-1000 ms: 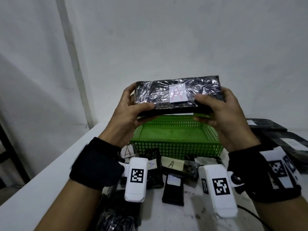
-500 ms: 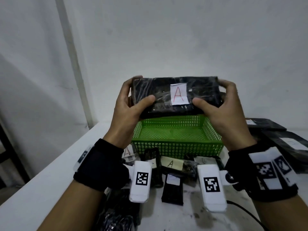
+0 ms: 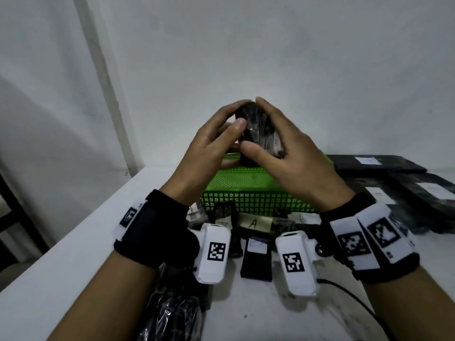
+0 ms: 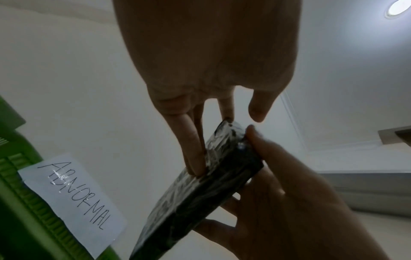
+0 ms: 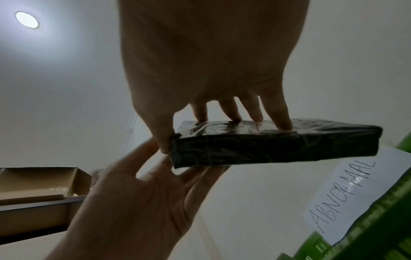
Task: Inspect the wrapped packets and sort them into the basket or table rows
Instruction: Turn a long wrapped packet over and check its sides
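Now: black film-wrapped rectangular packet [image 3: 258, 134] hanging end-on over green plastic mesh basket [image 3: 246, 200]

I'm holding it raised between both palms, its long axis pointing away from me. My right hand [image 3: 290, 156] is pinching it, thumb on the near corner, fingers across one broad face; my left hand [image 3: 211, 148] is pressing straight fingers against the other. Its wrap is looking glossy and crinkled.

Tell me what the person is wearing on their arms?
No sleeves. The left hand has a wide black wristband with a white tag. The right hand's black wristband carries white patches printed with black square codes. A white box with a square code sits under each wrist, and a thin black cable trails from the right box.
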The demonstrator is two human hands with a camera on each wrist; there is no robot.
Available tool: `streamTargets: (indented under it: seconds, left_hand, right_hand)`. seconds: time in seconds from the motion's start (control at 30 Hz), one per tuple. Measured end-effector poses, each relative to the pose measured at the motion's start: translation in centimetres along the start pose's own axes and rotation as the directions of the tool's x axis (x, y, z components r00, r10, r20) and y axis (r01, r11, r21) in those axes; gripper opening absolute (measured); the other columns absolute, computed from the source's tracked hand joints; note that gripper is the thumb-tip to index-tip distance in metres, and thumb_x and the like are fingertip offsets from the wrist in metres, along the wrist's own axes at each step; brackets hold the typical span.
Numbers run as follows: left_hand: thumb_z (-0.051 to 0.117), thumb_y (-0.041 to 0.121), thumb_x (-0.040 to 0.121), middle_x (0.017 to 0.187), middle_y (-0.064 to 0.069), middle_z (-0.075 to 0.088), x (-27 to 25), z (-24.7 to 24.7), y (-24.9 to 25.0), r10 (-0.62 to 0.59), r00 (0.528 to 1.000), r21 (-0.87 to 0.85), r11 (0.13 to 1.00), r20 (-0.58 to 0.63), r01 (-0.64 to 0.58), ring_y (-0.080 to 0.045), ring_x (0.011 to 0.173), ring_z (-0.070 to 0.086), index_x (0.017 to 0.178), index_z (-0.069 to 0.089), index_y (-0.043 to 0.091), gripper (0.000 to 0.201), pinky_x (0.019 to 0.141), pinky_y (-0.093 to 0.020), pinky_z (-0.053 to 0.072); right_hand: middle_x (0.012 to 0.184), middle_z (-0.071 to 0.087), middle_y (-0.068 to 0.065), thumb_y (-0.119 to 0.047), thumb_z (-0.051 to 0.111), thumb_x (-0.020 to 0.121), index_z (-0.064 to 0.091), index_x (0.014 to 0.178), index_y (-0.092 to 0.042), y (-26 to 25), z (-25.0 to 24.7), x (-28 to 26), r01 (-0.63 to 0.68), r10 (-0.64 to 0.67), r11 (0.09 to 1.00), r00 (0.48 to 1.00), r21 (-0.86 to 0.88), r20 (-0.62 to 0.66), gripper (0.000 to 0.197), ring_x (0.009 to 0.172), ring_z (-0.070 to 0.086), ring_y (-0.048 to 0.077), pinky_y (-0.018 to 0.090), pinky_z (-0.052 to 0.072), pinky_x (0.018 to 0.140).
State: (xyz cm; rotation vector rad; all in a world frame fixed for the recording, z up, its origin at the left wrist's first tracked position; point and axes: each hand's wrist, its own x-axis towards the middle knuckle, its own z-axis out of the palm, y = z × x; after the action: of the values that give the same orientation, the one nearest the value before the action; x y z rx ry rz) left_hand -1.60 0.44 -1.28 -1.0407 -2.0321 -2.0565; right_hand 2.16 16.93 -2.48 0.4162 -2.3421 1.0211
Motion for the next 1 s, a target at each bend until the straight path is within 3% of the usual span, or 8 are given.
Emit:
streamTargets:
  seconds: [0.17,0.33,0.43,0.53,0.7,0.83,0.9,1.0]
  left_hand:
    - [0.039,0.040,0.101,0.116,0.004,0.068,0.0,-0.2,0.2,-0.029,0.999,-0.055,0.998,0.036,0.031,-0.015,0.096,0.071,0.134,0.056,0.032,0.037,0.073,-0.031,0.057]
    - [0.037,0.046,0.101,0.118,-0.006,0.067,0.2,-1.1,-0.2,-0.099,0.995,-0.262,0.960,0.004,0.097,-0.024,0.107,0.069,0.140,0.051,0.018,0.050,0.077,-0.036,0.058]
    - [0.049,0.061,0.088,0.112,-0.007,0.066,0.4,-1.2,-0.3,-0.231,0.972,-0.156,0.962,-0.033,0.223,-0.020,0.085,0.072,0.132,0.057,0.018,0.062,0.069,-0.036,0.059]
    - [0.051,0.063,0.090,0.115,-0.014,0.068,0.2,-1.0,-0.5,-0.271,0.961,-0.070,0.959,0.062,0.275,-0.019,0.073,0.070,0.126,0.061,0.022,0.055,0.069,-0.036,0.058]
    - [0.068,0.037,0.081,0.113,-0.003,0.071,0.2,-1.5,-0.6,-0.248,0.965,-0.073,0.964,0.080,0.254,-0.025,0.090,0.074,0.134,0.051,0.021,0.058,0.074,-0.040,0.060]
    - [0.074,0.022,0.077,0.124,-0.002,0.065,-0.1,-1.1,-0.9,-0.194,0.963,0.023,0.981,0.189,0.194,-0.020,0.108,0.070,0.138,0.047,0.030,0.067,0.078,-0.036,0.058]
    - [0.073,0.017,0.078,0.124,0.002,0.064,-0.4,-0.6,-0.9,-0.176,0.951,0.046,0.984,0.253,0.170,-0.017,0.112,0.067,0.137,0.047,0.031,0.066,0.078,-0.034,0.058]
    - [0.066,0.020,0.084,0.125,0.003,0.064,-0.6,-0.1,-0.9,-0.164,0.938,0.046,0.986,0.305,0.158,-0.016,0.113,0.066,0.139,0.045,0.030,0.060,0.077,-0.031,0.057]
  right_hand:
    - [0.129,0.064,-0.009,-0.030,0.072,0.085,0.054,0.135,-0.026,0.1,-0.5,0.1,0.102,-0.087,0.986,0.989,0.133,-0.120,0.053,0.121,0.059,0.002,0.022,0.049,0.101]
    - [0.122,0.067,-0.012,0.000,0.078,0.078,0.062,0.111,-0.015,-0.2,-0.6,-0.2,0.192,-0.123,0.957,0.949,0.220,-0.291,0.040,0.115,0.064,-0.002,0.026,0.059,0.090]
    - [0.137,0.061,-0.009,0.003,0.079,0.077,0.061,0.107,-0.022,-0.7,-0.1,-0.3,0.181,-0.107,0.945,0.959,0.273,-0.263,0.042,0.119,0.063,0.002,0.023,0.061,0.080]
    - [0.145,0.056,-0.009,0.001,0.078,0.077,0.060,0.114,-0.022,-0.9,0.2,-0.3,0.193,-0.168,0.959,0.977,0.206,-0.135,0.047,0.128,0.060,0.010,0.033,0.059,0.094]
    - [0.153,0.045,-0.013,-0.027,0.074,0.086,0.048,0.139,-0.026,-0.6,-0.6,-0.6,0.080,-0.055,0.909,0.996,0.409,-0.071,0.059,0.131,0.057,0.011,0.028,0.054,0.100]
    - [0.160,0.036,-0.006,-0.057,0.071,0.075,0.034,0.151,-0.040,0.3,-1.5,0.0,-0.171,0.215,0.869,0.976,0.463,-0.044,0.087,0.138,0.046,0.009,0.047,0.041,0.113]
    - [0.148,0.053,-0.002,-0.055,0.075,0.067,0.035,0.150,-0.036,0.8,-1.8,0.3,-0.231,0.265,0.843,0.964,0.485,0.000,0.094,0.132,0.055,0.013,0.049,0.043,0.111]
    - [0.104,0.074,-0.004,-0.030,0.074,0.076,0.047,0.141,-0.020,0.6,-1.7,0.3,-0.208,0.276,0.785,0.961,0.584,-0.030,0.072,0.093,0.074,0.009,0.031,0.056,0.083]
